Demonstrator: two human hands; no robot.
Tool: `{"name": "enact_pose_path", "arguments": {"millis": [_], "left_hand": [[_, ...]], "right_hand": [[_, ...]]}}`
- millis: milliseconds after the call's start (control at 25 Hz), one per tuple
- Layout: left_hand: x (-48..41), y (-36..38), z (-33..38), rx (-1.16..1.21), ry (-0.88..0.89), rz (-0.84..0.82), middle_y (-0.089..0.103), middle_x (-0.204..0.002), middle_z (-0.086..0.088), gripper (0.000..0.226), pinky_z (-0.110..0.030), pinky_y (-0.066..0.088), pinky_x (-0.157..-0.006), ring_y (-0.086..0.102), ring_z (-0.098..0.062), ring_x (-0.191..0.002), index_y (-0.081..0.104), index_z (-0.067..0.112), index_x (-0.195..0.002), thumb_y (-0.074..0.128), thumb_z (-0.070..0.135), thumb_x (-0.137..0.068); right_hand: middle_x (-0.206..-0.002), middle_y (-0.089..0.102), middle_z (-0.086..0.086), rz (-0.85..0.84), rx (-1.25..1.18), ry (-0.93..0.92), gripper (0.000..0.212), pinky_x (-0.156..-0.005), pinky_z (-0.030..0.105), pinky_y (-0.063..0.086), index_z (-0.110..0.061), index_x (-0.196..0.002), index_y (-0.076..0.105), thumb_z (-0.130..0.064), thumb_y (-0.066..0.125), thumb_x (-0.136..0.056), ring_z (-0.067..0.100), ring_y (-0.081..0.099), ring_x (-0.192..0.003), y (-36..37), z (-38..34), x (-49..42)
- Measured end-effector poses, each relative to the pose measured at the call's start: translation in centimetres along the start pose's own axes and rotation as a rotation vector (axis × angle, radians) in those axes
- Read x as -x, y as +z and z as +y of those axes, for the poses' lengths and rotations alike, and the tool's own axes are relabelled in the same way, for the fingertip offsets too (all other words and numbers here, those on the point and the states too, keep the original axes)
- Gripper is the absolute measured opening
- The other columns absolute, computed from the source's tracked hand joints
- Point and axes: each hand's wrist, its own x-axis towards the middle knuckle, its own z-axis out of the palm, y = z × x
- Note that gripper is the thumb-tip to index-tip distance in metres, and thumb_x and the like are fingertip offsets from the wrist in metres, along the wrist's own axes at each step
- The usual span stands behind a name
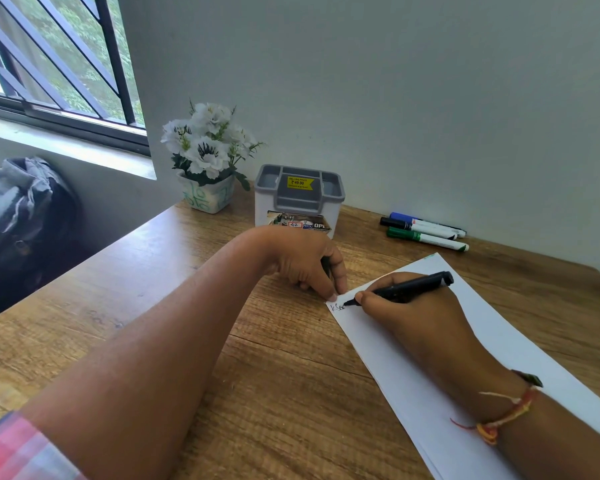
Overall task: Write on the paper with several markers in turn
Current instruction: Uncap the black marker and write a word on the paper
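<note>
Our right hand (416,313) clamped round the black marker (409,288), tip on the paper (520,327), left hand (305,261) at ten o'clock pinning its corner, fingers curled round a dark cap (326,264), spare markers (426,230) at one o'clock

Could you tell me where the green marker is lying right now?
The green marker lies far right on the wooden table, nearest of three by the wall, beyond the paper.

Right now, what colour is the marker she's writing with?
Black marker, seen in the head view.

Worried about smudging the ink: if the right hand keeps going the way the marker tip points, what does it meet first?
Probably the left hand's fingertips pinning the paper corner, beyond the black marker tip.
</note>
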Motion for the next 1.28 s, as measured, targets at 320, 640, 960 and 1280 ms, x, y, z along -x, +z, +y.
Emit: {"name": "enact_pose_path", "arguments": {"millis": [320, 640, 960, 1280], "left_hand": [[-0.10, 0.06, 0.02, 0.009, -0.004, 0.001, 0.071, -0.097, -0.010, 0.017, -0.024, 0.045, -0.060, 0.055, -0.019, -0.073, 0.075, 0.019, -0.101, 0.076, 0.010, -0.086], [-0.03, 0.00, 0.03, -0.005, -0.002, 0.001, 0.071, -0.102, -0.015, 0.019, -0.023, 0.044, -0.058, 0.054, -0.014, -0.069, 0.075, 0.017, -0.104, 0.077, 0.011, -0.086], [0.01, 0.10, 0.08, -0.007, 0.004, 0.018, 0.070, -0.089, -0.006, 0.022, -0.022, 0.043, -0.057, 0.053, -0.011, -0.062, 0.074, 0.012, -0.107, 0.076, 0.010, -0.086], [0.07, 0.11, 0.15, -0.001, -0.005, 0.012, 0.071, -0.095, -0.008, 0.023, -0.022, 0.044, -0.058, 0.054, -0.014, -0.068, 0.074, 0.013, -0.108, 0.077, 0.011, -0.085]], "right_hand": [[-0.078, 0.069, -0.015, 0.014, -0.008, 0.009, 0.005, -0.057, 0.014, 0.040, -0.030, -0.080, 0.074, -0.035, 0.075, -0.082, 0.001, 0.063, -0.078, -0.09, 0.04, 0.12], [-0.082, 0.070, -0.009, 0.023, 0.004, 0.031, 0.009, -0.055, 0.014, 0.039, -0.026, -0.087, 0.074, -0.034, 0.072, -0.083, 0.004, 0.063, -0.075, 0.01, 0.17, -0.08], [-0.084, 0.072, -0.009, 0.034, -0.015, 0.026, 0.007, -0.054, 0.012, 0.037, -0.024, -0.087, 0.075, -0.030, 0.073, -0.082, 0.002, 0.063, -0.078, -0.06, -0.01, 0.04], [-0.081, 0.073, -0.008, 0.007, -0.036, 0.030, 0.004, -0.057, 0.015, 0.039, -0.023, -0.081, 0.076, -0.025, 0.073, -0.081, 0.005, 0.064, -0.078, -0.15, -0.11, 0.06]]}}
